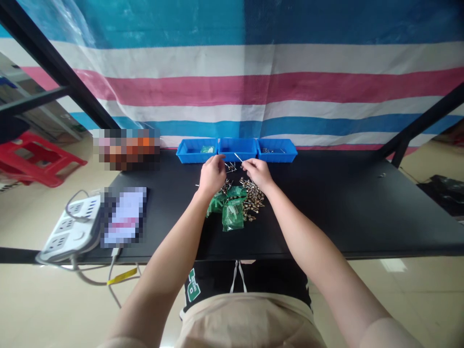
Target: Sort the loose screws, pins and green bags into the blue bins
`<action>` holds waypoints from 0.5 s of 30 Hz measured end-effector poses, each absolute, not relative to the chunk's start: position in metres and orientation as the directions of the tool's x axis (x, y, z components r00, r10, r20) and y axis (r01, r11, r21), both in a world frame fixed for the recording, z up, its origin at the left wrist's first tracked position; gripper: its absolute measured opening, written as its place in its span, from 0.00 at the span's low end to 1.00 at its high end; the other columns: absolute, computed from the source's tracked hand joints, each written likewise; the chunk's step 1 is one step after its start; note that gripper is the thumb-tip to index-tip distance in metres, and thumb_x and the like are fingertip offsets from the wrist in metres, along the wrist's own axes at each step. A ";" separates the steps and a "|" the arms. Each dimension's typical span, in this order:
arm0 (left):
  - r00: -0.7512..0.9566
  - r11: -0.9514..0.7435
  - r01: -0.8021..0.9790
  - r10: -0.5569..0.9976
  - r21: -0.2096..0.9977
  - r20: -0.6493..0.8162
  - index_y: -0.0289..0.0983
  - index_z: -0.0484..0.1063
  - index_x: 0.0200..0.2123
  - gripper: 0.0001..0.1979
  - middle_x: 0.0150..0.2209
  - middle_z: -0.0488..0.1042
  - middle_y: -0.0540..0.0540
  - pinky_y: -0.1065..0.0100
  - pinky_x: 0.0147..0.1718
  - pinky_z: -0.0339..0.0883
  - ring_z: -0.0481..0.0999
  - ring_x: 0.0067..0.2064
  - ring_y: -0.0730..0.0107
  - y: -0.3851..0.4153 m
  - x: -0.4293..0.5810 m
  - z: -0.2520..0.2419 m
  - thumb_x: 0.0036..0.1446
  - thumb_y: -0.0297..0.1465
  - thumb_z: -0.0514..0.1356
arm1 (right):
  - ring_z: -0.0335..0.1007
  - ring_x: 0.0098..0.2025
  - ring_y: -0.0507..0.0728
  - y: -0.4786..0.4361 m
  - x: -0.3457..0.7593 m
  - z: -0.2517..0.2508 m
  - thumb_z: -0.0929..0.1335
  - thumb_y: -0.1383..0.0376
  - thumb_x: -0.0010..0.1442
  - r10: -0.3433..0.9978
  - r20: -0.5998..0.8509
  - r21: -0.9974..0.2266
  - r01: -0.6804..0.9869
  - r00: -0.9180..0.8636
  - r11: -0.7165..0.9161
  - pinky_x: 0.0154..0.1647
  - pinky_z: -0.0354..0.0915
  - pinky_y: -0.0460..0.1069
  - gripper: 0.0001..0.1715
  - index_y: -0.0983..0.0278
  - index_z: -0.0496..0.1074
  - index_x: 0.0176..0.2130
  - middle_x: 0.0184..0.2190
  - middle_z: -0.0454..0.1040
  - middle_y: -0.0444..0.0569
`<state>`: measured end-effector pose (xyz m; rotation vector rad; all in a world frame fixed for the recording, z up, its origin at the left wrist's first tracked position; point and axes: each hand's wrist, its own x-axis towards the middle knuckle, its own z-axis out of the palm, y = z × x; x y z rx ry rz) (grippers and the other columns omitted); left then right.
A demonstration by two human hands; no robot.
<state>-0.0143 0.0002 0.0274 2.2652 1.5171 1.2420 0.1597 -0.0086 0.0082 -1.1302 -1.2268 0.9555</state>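
Observation:
Between the fingertips of my right hand (258,171) is a thin pale rod (238,157), tilted up to the left in front of the middle blue bin (237,146). My left hand (212,174) is curled, its fingertips near the same bin; anything inside it is hidden. Below and between the hands lies a pile of small metal pieces with thin shanks and brassy heads (253,199). Several similar metal pieces (230,167) lie closer to the bins. Green plastic packets (233,215) with pale pieces inside rest against the pile, partly behind my left wrist.
The left bin (190,151) holds a small green-white packet; the right bin (287,151) holds a few thin metal pieces. On the black table (337,203), a power strip (72,227) and a blurred phone-like slab (125,217) with cables stand left. A small metal piece (382,175) lies far right.

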 end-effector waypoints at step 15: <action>0.170 -0.435 0.753 0.853 0.494 0.493 0.36 0.76 0.42 0.14 0.40 0.78 0.41 0.63 0.44 0.71 0.76 0.38 0.62 0.004 -0.018 0.026 0.58 0.28 0.53 | 0.51 0.13 0.45 0.011 0.189 0.008 0.69 0.56 0.54 0.850 0.004 -0.973 -0.193 0.527 0.124 0.14 0.46 0.43 0.13 0.63 0.68 0.29 0.15 0.63 0.36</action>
